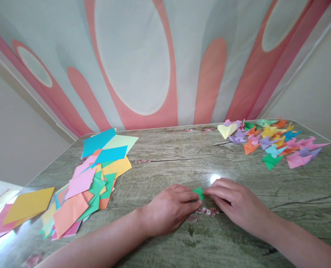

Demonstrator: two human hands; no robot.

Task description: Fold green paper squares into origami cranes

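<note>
While L hand [174, 207] touches green paper [199, 192], R hand [234, 199] pinches its edge

Paper's betw. hands at bench [168, 165]. R grip's closed on it; L grip's fingers bent, hold unclear. Sheets [80, 183] far L, folded pcs [275, 150] far R.

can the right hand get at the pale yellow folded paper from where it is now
Probably yes, with a forward reach: only tabletop shows between the right hand and the pale yellow paper, though its fingertips are busy at the green paper.

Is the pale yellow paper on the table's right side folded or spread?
Folded: the pale yellow paper has a notched, heart-like outline.
</note>
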